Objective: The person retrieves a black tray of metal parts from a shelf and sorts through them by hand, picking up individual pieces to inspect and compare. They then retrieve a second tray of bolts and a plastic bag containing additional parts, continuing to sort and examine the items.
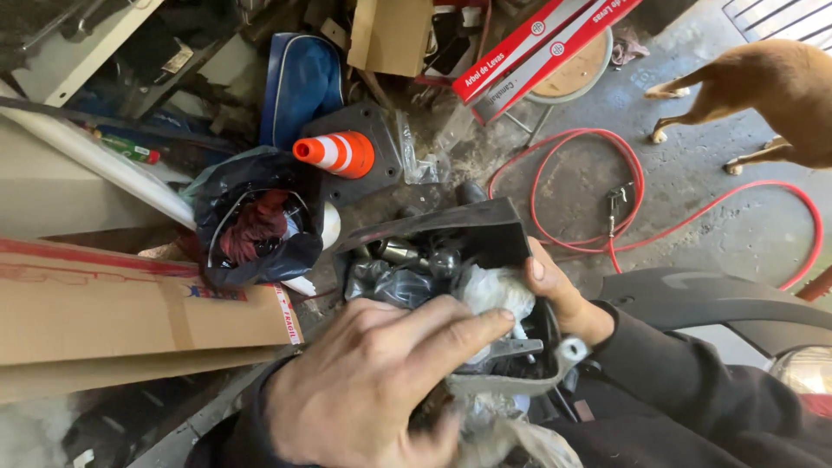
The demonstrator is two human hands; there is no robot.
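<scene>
Here we look down on a stained grey concrete floor (pixel 693 208) in a crowded workshop corner. Our right hand (pixel 563 299) grips the edge of a dark open box (pixel 472 230) held above the clutter, thumb over its rim. Our left hand (pixel 381 381) reaches in with fingers curled loosely among metal parts and clear plastic bags (pixel 498 290); we cannot tell whether it has closed on anything. Beside the box lie a black bag holding a red rag (pixel 256 225), an orange-and-white traffic cone (pixel 336 153) on its side, and a flattened cardboard carton (pixel 113 303). A red hose (pixel 624 186) loops across the floor, and a tan dog (pixel 763 87) stands just beyond it.
</scene>
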